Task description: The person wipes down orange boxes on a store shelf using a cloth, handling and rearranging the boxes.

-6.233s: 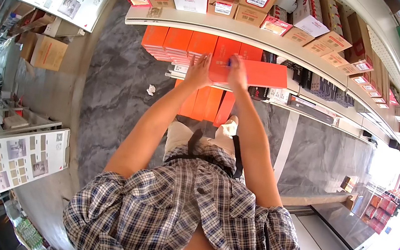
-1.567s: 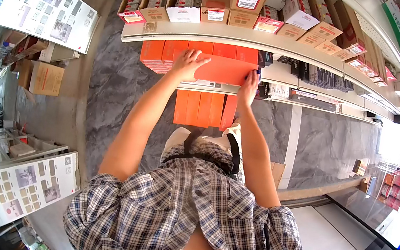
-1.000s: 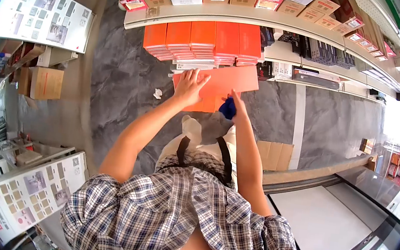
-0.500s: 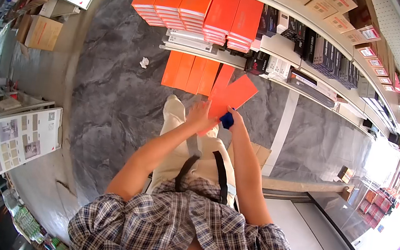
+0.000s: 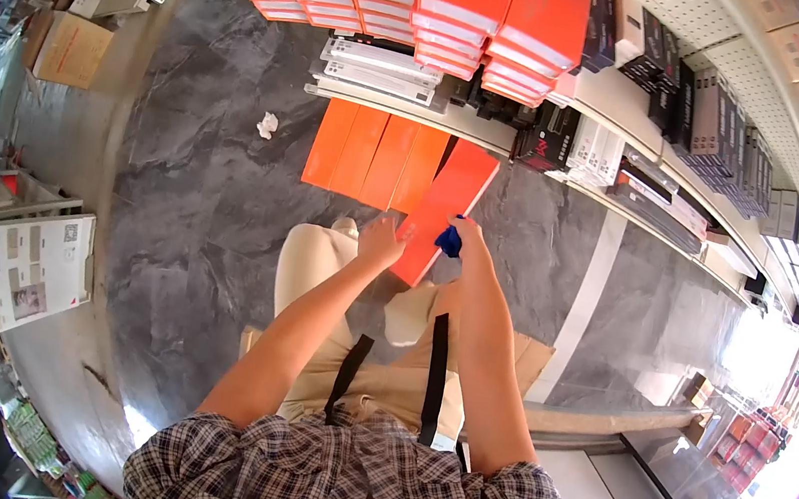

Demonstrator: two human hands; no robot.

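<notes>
Cardboard, by its look, is what the orange box [image 5: 448,193] is made of: long, narrow and flat-faced, with a pale side wall shown along its right. It is positioned slantwise over the floor [image 5: 218,94], its far end near the front edge of the lower shelf [image 5: 486,132] and just beside the row of orange boxes [image 5: 357,151]; whether it is supported from below cannot be told. Stiff handling may be expected, with moderate weight at most, though the contents are hidden. Its smooth face could prove slippery, and its corners would probably be dented if knocked. A hold on both long sides, near the middle, would seem best.

The left hand [image 5: 384,239] is set against the left long edge, fingers bent and close together; how firmly they are pressed cannot be told. By the right hand [image 5: 468,236] a blue cloth [image 5: 450,242] is held, fingers curled around it, at the opposite edge.

No lettering can be read on the orange box. Red marking is borne by a black box [image 5: 547,136] beyond the shelf's right end, and a square code is printed at a corner of the white board [image 5: 6,284]; smaller print is illegible.
</notes>
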